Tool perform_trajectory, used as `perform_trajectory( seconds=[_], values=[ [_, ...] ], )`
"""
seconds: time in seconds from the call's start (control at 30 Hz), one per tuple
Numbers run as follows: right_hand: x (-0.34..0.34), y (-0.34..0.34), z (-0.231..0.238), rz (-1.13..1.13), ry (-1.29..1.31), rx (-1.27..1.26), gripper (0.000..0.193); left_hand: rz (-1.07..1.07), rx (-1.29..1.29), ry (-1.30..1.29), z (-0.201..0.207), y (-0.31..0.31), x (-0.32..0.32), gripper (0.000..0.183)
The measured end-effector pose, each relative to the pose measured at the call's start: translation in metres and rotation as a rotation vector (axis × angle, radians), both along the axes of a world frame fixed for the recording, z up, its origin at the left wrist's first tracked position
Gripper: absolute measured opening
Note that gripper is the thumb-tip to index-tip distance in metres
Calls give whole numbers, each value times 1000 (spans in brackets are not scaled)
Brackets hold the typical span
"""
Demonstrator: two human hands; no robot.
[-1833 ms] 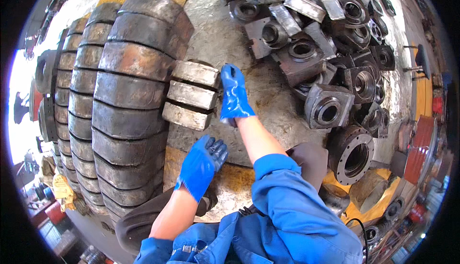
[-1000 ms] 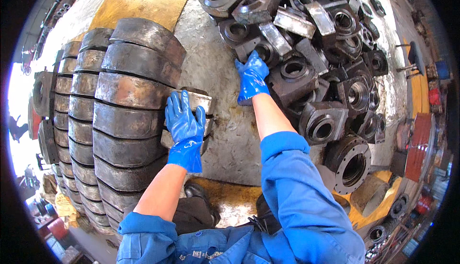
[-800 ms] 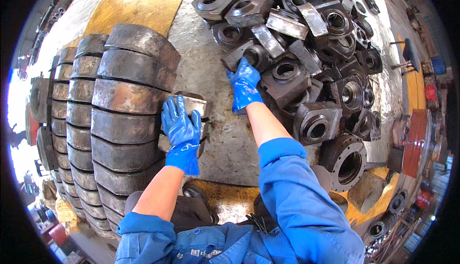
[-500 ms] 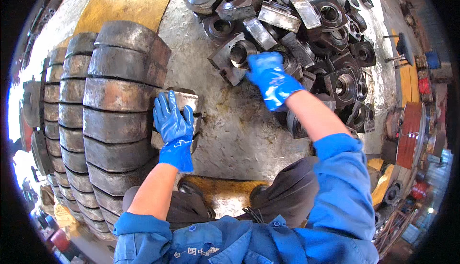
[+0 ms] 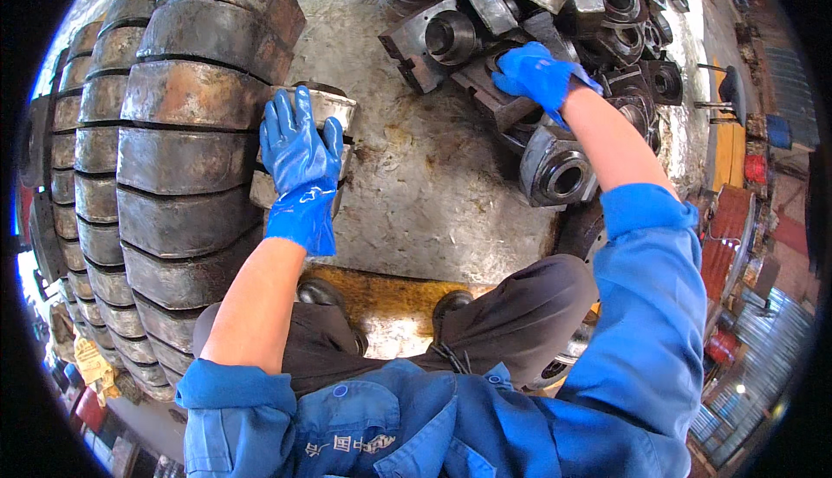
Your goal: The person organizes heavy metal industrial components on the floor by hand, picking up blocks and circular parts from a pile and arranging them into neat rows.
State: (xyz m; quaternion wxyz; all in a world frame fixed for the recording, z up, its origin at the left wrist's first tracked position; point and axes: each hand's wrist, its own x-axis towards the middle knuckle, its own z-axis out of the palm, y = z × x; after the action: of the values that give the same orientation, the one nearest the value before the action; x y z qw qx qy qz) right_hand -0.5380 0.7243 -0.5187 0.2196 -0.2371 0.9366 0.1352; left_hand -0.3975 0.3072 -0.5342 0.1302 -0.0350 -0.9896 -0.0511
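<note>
My left hand [image 5: 299,150], in a blue rubber glove, lies with fingers stretched out on a short stack of metal blocks [image 5: 339,112] beside the tall rows. My right hand [image 5: 539,76], gloved the same way, is at the near edge of the heap. Its fingers curl over a dark, angular metal block [image 5: 496,97], at what looks like its bore; the fingertips are partly hidden. Left of that block lies another block with a round raised collar [image 5: 451,38]. Nearer to me, a bored block [image 5: 562,175] faces up with its ring-shaped hole showing.
Long rows of stacked dark blocks [image 5: 186,159] stand close on my left. The heap of loose bored blocks [image 5: 620,0] spreads at the far right. A worn metal floor plate [image 5: 416,192] lies between them. My knees and a yellow board [image 5: 390,292] are at the near side.
My right hand has moved from beside the collared block onto the dark block to its right. My left hand stays on the short stack. The whole view has shifted, with things now higher in it.
</note>
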Motion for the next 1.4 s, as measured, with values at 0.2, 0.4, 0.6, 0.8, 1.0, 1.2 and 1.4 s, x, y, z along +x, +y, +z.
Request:
perform_trajectory(
  seconds=[0.2,0.4,0.6,0.8,1.0,1.2,1.4],
  values=[
    [2,-11,-13,-45,-28,135,34,3,-13,-11,-4,5,-3,71],
    [63,-79,7,8,-48,266,32,15,-26,-37,-7,2,-3,72],
    [141,-154,19,166,-191,321,39,14,-52,-39,-11,1,-2,73],
    [223,-192,-103,33,-27,310,37,11,-81,1,-18,-2,-2,72],
    [258,-170,-140,344,-79,542,33,-37,-106,-24,-25,7,-10,72],
    [317,-162,11,140,-129,153,31,-71,-72,-156,-4,-26,-17,77],
    [385,-56,-48,-183,-117,-84,24,-107,-51,-191,-4,-5,-11,77]
  ],
)
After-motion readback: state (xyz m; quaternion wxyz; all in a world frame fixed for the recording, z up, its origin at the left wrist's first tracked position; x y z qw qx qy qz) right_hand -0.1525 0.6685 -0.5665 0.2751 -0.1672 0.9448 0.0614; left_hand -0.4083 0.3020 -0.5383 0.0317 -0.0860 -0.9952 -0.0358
